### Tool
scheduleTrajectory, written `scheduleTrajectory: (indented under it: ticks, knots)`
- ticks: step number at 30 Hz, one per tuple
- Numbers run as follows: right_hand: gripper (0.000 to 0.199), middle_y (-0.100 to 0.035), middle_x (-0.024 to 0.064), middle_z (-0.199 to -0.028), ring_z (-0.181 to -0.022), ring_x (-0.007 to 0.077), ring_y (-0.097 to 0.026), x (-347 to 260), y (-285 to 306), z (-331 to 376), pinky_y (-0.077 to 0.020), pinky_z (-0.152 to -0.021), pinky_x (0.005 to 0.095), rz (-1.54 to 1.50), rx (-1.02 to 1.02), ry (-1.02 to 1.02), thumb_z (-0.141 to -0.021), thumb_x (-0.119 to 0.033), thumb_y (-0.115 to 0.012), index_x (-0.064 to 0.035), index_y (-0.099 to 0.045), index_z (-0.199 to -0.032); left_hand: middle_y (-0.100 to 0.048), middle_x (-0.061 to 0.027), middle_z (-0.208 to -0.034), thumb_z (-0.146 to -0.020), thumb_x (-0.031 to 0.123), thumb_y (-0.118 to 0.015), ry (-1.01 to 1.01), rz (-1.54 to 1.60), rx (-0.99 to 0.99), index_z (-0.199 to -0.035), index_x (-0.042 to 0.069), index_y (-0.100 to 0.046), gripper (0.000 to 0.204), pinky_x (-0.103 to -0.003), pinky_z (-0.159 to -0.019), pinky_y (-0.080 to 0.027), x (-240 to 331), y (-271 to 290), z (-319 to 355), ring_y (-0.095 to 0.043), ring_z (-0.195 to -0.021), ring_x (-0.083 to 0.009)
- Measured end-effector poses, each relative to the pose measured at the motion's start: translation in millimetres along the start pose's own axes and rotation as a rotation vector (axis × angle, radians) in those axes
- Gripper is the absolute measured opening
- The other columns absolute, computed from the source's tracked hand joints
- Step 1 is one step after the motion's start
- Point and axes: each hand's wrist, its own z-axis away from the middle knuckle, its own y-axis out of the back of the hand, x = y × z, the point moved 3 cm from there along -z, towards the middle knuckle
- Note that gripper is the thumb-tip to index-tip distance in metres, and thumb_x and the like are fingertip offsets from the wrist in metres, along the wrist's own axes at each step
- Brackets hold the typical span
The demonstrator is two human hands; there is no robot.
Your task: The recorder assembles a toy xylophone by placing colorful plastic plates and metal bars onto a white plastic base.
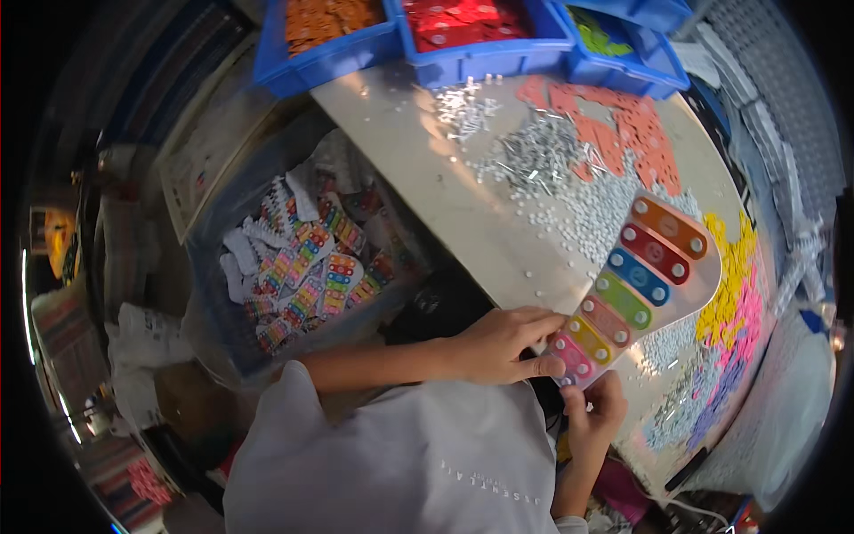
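Here on the left, a blue plastic bin [209, 303] holds rainbow-barred boards [307, 254]; then a pale table [409, 165], and over its edge the bare left hand [505, 347] and right hand [598, 414] both pinch the narrow end of a white, tapered, seven-barred board [633, 276].

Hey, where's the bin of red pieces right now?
In the head view, the blue bin of red pieces is at the top, just right of centre, between the bin of orange pieces and the bin of green pieces.
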Motion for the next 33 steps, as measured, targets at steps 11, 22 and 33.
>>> scheduleTrajectory:
  ticks: [11, 22, 33]
  knots:
    - [0.038, -0.063, 0.0102, -0.083, -0.073, 0.0317, -0.063, -35, -94, -49, -0.0504, -0.064, 0.0392, 0.299, -0.189, 0.612, -0.080, 0.001, -0.079, -0.0016, -0.062, -0.114, -0.059, -0.0046, -0.100, -0.092, 0.014, -0.070, -0.550, 0.977, 1.747, -0.125, 0.009, -0.049, 0.040, -0.032, -0.078, -0.056, -148, 42, 104, -0.065, -0.088, -0.0150]
    - [0.010, -0.062, -0.0001, -0.082, -0.068, 0.0069, -0.053, 55, -78, -60, -0.0399, -0.058, 0.0221, 0.057, 0.205, 0.310, -0.102, -0.009, -0.060, -0.0008, -0.064, -0.106, -0.061, -0.0024, -0.085, -0.083, 0.029, -0.073, -0.249, 1.520, 2.030, -0.106, 0.017, -0.061, 0.029, -0.038, -0.064, -0.055, -562, -40, 232, -0.063, -0.071, -0.0225]
    - [0.010, -0.062, 0.0009, -0.080, -0.067, 0.0067, -0.054, 60, -69, -63, -0.0418, -0.058, 0.0217, 0.065, 0.213, 0.313, -0.102, -0.008, -0.060, 0.0001, -0.065, -0.106, -0.065, -0.0162, -0.130, -0.086, 0.035, -0.075, 0.832, 0.870, 2.458, -0.153, 0.028, -0.043, 0.075, -0.044, -0.093, -0.053, -640, -111, 494, -0.062, -0.117, -0.0301]
